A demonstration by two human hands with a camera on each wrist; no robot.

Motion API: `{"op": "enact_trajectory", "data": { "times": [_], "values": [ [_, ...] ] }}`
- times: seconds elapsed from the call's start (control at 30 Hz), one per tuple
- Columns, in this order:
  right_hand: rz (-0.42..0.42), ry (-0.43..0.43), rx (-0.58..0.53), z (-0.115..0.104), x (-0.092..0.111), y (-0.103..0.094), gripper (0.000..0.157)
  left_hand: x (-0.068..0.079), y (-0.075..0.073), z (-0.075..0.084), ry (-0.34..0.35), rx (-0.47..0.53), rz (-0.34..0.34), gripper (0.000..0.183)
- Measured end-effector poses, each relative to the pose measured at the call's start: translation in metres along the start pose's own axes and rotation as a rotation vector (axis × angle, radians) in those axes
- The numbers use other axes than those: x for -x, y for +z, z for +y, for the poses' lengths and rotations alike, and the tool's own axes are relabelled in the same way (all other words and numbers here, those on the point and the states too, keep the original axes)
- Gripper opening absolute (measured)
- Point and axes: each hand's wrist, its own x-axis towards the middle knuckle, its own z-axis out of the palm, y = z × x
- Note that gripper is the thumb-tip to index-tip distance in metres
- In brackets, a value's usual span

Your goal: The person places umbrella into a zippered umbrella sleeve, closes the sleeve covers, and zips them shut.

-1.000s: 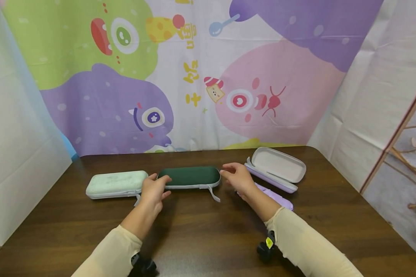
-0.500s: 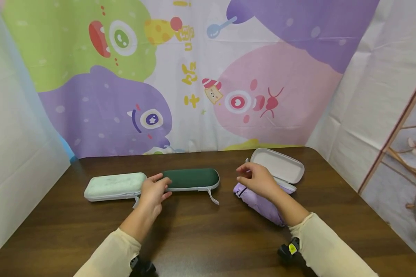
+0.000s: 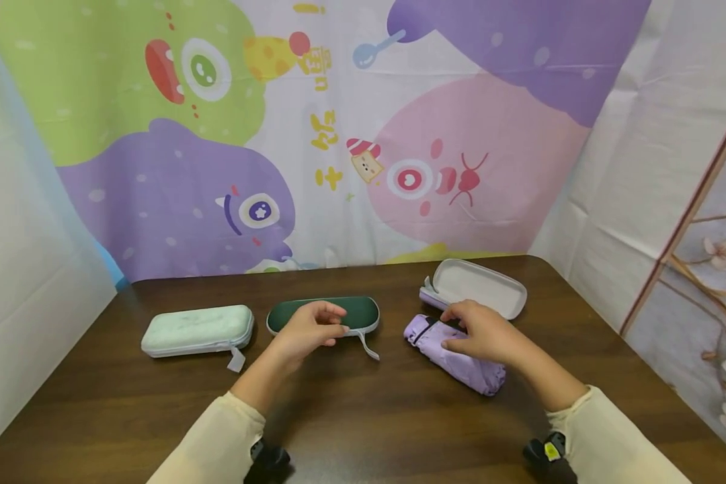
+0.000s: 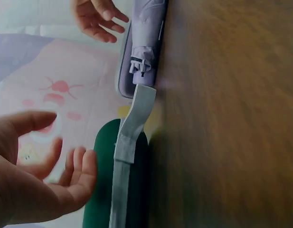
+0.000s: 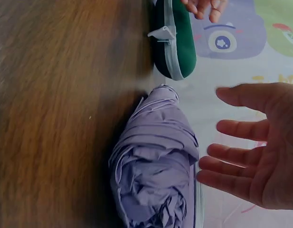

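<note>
The right hand (image 3: 485, 334) hangs over the purple bundle (image 3: 460, 368) with its fingers and thumb spread wide. It holds nothing. The bundle lies on the desk (image 3: 363, 423) under that hand, with one end poking out past the fingertips to the left. Just past the hand is an open case (image 3: 480, 286) with a pale inside.

The left hand (image 3: 307, 329) is over the green case (image 3: 359, 310). Its fingers are loose and bent a little, and they hold nothing. I can't tell if they brush the case. A mint case (image 3: 196, 329) sits out to the left of that hand.

To grab the bundle well, I think the right hand should go around its fat middle, thumb on the near side. It looks soft, so a gentle squeeze would be best, or the folds may slip. The fingers should keep off the open case too.
</note>
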Motion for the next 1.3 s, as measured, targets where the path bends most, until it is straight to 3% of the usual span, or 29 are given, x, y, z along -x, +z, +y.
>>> {"op": "enact_trajectory", "data": {
  "times": [0.17,0.33,0.5,0.63,0.87,1.1,1.3],
  "values": [
    [-0.038,-0.053,0.085,0.001,0.005,0.008,0.05,-0.012,0.021,0.007,0.147,-0.17,-0.103,0.033],
    [-0.045,0.006,0.191,-0.001,0.003,0.021,0.063,-0.027,0.04,0.018,0.186,-0.263,-0.112,0.028],
    [-0.098,0.108,0.252,0.001,-0.005,0.027,0.068,-0.044,0.05,0.025,0.201,-0.311,-0.088,0.027],
    [-0.153,0.179,0.258,0.002,-0.01,0.026,0.073,-0.056,0.054,0.03,0.197,-0.314,-0.075,0.028],
    [-0.211,0.218,0.25,0.004,-0.017,0.023,0.073,-0.079,0.064,0.031,0.092,-0.113,-0.124,0.038],
    [-0.203,0.244,0.24,0.005,-0.019,0.022,0.054,-0.101,0.082,0.028,0.065,-0.134,-0.128,0.036],
    [-0.176,0.225,0.229,0.004,-0.017,0.022,0.05,-0.115,0.099,0.02,0.032,-0.161,-0.068,0.033]
  ]
}}
